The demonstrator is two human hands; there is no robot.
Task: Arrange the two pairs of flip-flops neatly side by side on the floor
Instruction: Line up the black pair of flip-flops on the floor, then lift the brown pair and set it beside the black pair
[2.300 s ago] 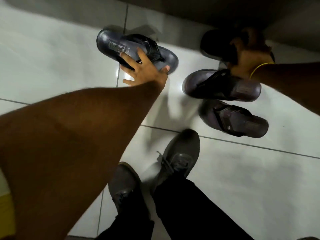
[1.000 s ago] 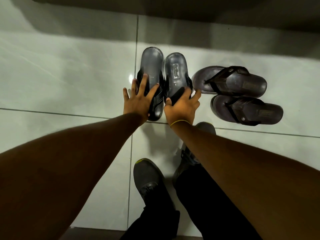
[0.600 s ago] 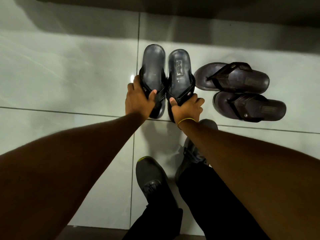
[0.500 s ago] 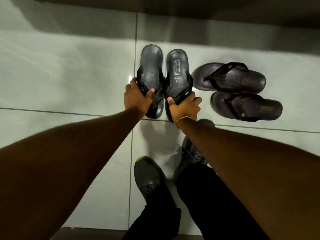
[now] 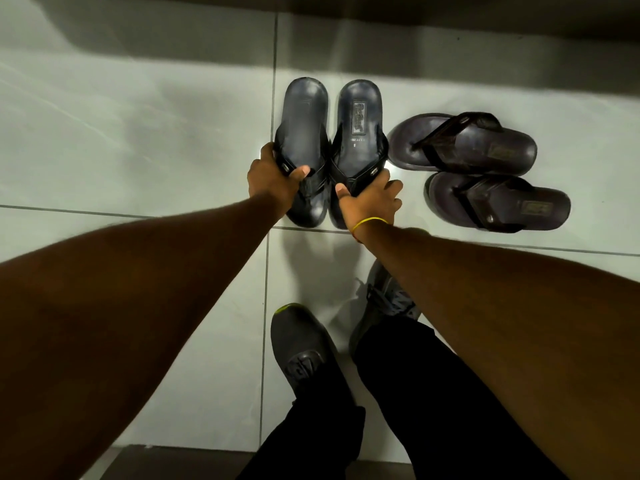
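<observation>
Two dark blue-grey flip-flops lie side by side on the white tiled floor, heels pointing away from me. My left hand [image 5: 273,181] grips the strap end of the left blue flip-flop [image 5: 304,116]. My right hand [image 5: 370,199], with a yellow band at the wrist, grips the strap end of the right blue flip-flop [image 5: 360,126]. To the right a dark brown pair lies sideways, the far brown flip-flop [image 5: 464,145] above the near brown flip-flop [image 5: 502,202], toes pointing left.
My two feet in grey sneakers, left [image 5: 301,344] and right [image 5: 384,306], stand just below the blue pair, with black trouser legs. A dark shadowed wall base [image 5: 346,15] runs along the top. Open tile [image 5: 121,133] spreads to the left.
Both hands went from flat on the blue flip-flops to closed around their strap ends. The blue pair now lies parallel and close together. The brown pair has not moved.
</observation>
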